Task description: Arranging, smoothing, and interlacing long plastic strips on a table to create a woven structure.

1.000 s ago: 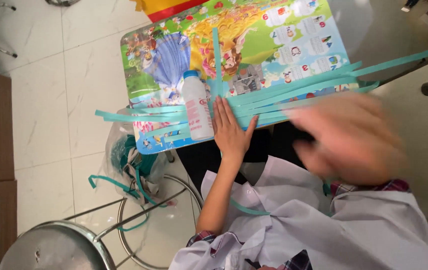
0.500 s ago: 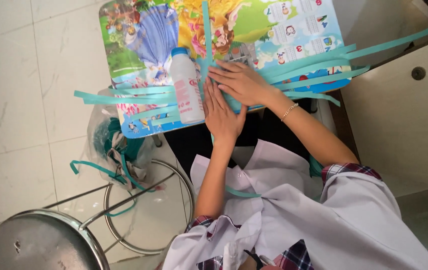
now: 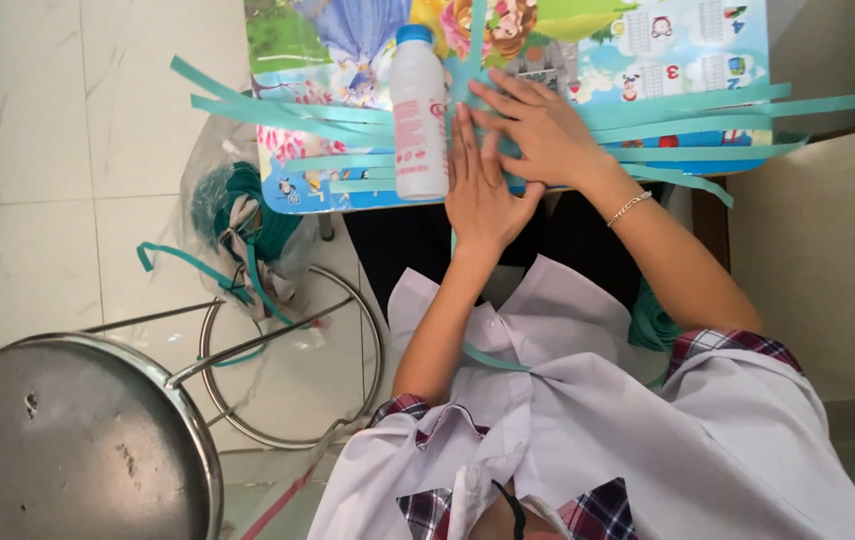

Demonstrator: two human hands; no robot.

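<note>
Small table [image 3: 647, 40]: strips [image 3: 687, 110] lay across its top, ends overhanging both sides. Bottle [image 3: 419, 115] lay on the strips, left of centre. Left hand [image 3: 477, 185] rested flat just right of the bottle; right hand [image 3: 542, 130] beside it, farther right. Bag [image 3: 242, 215] sat below the table's left corner, stool [image 3: 67, 440] nearer the viewer.

strips [image 3: 687, 110]: showing teal, fanning toward 3 and 9 o'clock | bottle [image 3: 419, 115]: showing white with blue cap | board [image 3: 587, 50]: showing bright multicolour cartoon print | stool [image 3: 67, 450]: gleaming silver-grey at 7 o'clock | shirt [image 3: 587, 420]: showing white with red-and-navy plaid trim | floor [image 3: 67, 150]: showing white marbling
</note>
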